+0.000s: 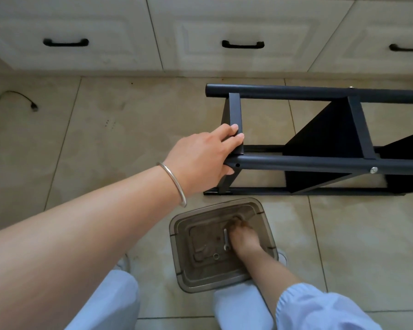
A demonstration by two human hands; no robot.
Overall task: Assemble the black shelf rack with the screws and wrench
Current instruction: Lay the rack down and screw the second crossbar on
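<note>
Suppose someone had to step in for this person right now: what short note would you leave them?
Left hand: grips the end of the black rack, which lies on its side on the floor.
Right hand: inside the clear bin, fingers beside the wrench; whether it holds anything is unclear.
Also in the bin: a small metal ring.
Done: one screw sits in the near tube.
Left: the hole by the left hand is still empty; fit and tighten a screw there.

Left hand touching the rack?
Touching. Head view: left hand grips the rack at its end crossbar, fingers curled over the bar, thumb against the tube below.
</note>
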